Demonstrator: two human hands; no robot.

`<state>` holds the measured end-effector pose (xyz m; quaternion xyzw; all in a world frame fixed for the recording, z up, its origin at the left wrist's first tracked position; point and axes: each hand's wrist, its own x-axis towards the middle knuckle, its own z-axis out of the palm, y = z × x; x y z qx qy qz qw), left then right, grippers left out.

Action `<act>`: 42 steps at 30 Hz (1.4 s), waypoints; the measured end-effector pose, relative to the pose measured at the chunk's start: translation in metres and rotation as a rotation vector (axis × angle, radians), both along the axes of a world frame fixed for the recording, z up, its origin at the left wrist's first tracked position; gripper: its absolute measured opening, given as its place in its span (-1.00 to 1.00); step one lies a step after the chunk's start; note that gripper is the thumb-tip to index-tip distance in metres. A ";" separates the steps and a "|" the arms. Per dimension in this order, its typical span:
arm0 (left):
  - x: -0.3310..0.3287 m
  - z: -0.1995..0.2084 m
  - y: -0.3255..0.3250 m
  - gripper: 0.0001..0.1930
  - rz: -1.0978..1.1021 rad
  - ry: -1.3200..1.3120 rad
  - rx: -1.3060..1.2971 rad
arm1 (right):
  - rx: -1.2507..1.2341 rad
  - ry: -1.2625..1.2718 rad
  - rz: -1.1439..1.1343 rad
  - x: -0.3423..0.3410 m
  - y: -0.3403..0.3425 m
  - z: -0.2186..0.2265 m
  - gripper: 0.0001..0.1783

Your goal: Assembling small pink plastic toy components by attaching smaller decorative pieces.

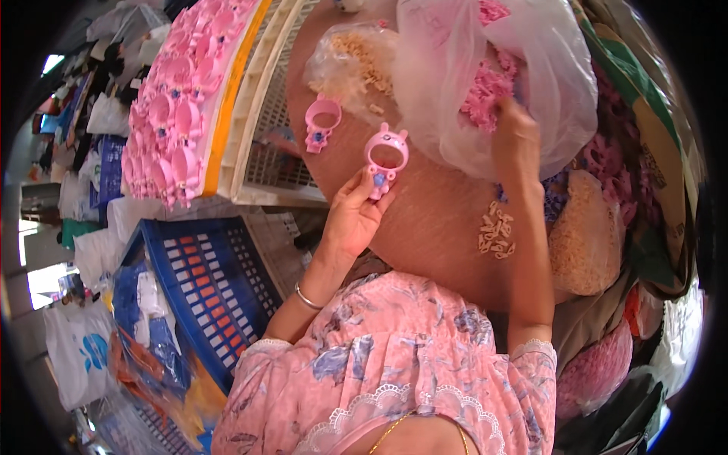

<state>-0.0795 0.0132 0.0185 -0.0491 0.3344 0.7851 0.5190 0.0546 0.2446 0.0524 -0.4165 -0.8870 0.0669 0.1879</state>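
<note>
My left hand [355, 216] holds up a pink plastic rabbit-shaped piece [381, 182] by its lower end, fingers closed on it. This piece has two ears, a round opening and a blue part at its front. A second such pink piece [323, 121] lies on the brown round tabletop [425, 235], beyond my left hand. My right hand [517, 136] is at the mouth of a clear plastic bag [432, 91], its curled fingers against the small pink plastic parts [485, 95] inside. The fingertips are partly hidden, and what they pinch does not show.
A bag of small beige parts [356, 57] lies at the far left of the tabletop. Loose beige parts [497, 231] and a full bag of them [584, 243] are at right. Rows of pink pieces [178, 98] fill a tray over a cream crate [254, 144]. A blue basket [205, 280] stands left.
</note>
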 end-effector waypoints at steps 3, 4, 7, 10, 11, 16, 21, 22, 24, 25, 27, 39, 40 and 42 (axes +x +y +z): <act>0.002 0.003 0.000 -0.83 -0.008 0.055 0.025 | -0.055 0.554 0.060 0.008 -0.025 0.030 -0.87; 0.004 0.004 0.001 -0.82 -0.004 0.076 0.006 | -0.063 0.551 0.066 0.012 -0.038 0.029 -0.87; 0.008 0.000 0.007 -0.78 -0.020 0.102 -0.025 | -1.099 0.902 0.094 0.027 -0.074 0.021 -0.84; 0.013 -0.007 0.008 -0.75 -0.057 0.113 -0.005 | -1.695 0.984 0.055 0.031 -0.108 -0.001 -0.76; 0.015 -0.009 0.008 -0.73 -0.069 0.120 0.031 | -1.695 0.986 0.046 0.031 -0.115 -0.008 -0.76; 0.022 -0.013 0.008 -0.70 -0.110 0.147 0.101 | -1.847 1.235 0.085 0.031 -0.132 -0.026 -0.69; 0.026 -0.015 0.011 -0.68 -0.118 0.161 0.103 | -1.769 1.171 0.052 0.036 -0.134 -0.023 -0.66; 0.027 -0.016 0.011 -0.68 -0.109 0.179 0.099 | -1.737 1.166 0.079 0.037 -0.134 -0.025 -0.65; 0.030 -0.014 0.012 -0.68 -0.101 0.198 0.093 | -1.754 1.184 0.070 0.041 -0.131 -0.032 -0.66; 0.032 -0.011 0.013 -0.69 -0.078 0.210 0.042 | -1.770 1.199 0.062 0.042 -0.130 -0.034 -0.66; 0.031 -0.010 0.013 -0.70 -0.054 0.225 -0.010 | -1.756 1.196 0.055 0.042 -0.130 -0.032 -0.67; 0.031 0.008 0.010 -0.72 -0.135 0.312 -0.085 | -1.068 1.076 0.207 0.042 -0.135 -0.025 -0.78; 0.030 0.008 0.011 -0.71 -0.151 0.382 -0.094 | -0.941 1.012 0.252 0.042 -0.136 -0.022 -0.75; 0.027 0.005 0.009 -0.71 -0.167 0.450 -0.104 | -0.930 1.017 0.278 0.041 -0.137 -0.023 -0.75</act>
